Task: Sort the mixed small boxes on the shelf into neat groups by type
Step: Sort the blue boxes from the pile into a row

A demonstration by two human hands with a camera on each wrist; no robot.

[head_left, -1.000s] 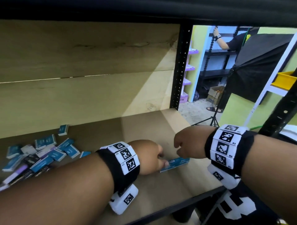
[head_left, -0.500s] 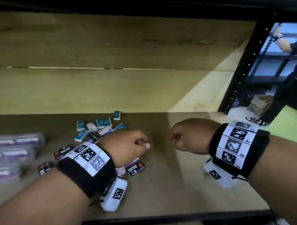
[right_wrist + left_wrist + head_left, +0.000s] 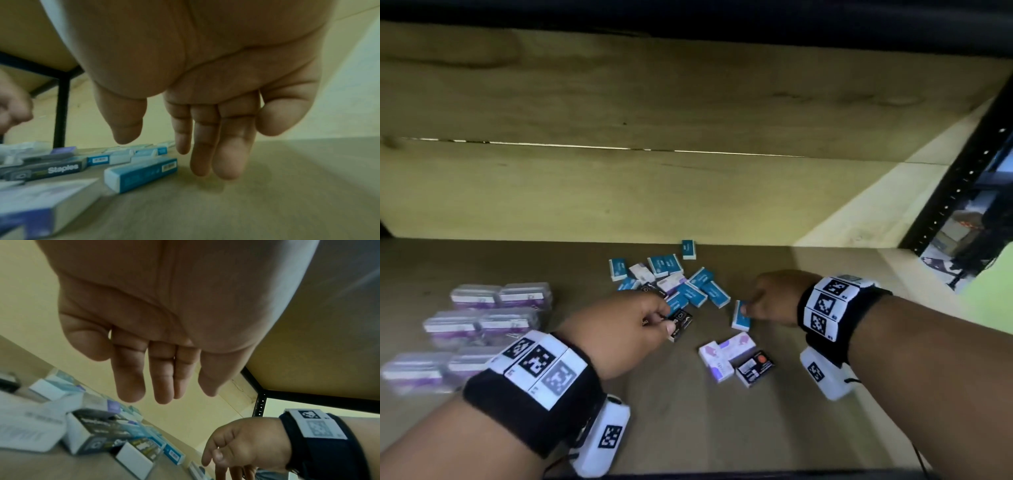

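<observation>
A loose pile of small boxes (image 3: 674, 281) lies mid-shelf: blue ones, white-and-purple ones and black ones. My left hand (image 3: 666, 322) hovers over a black staples box (image 3: 681, 323) at the pile's near edge. In the left wrist view its fingers (image 3: 131, 386) hang straight and hold nothing above that black box (image 3: 92, 434). My right hand (image 3: 748, 305) is beside a single blue box (image 3: 740, 317) lying right of the pile. The right wrist view shows the fingers (image 3: 226, 159) loose and empty, just right of the blue box (image 3: 141, 173).
Clear-wrapped purple packs (image 3: 482, 318) are stacked in rows on the left of the wooden shelf (image 3: 722, 428). Two white-purple boxes (image 3: 726, 353) and a black one (image 3: 755, 366) lie near the front. A black upright post (image 3: 959, 185) stands at the right end.
Both hands have moved left from the shelf's right end to the pile. The blue box set down at the right is out of view. Curled fingers have straightened over the boxes.
</observation>
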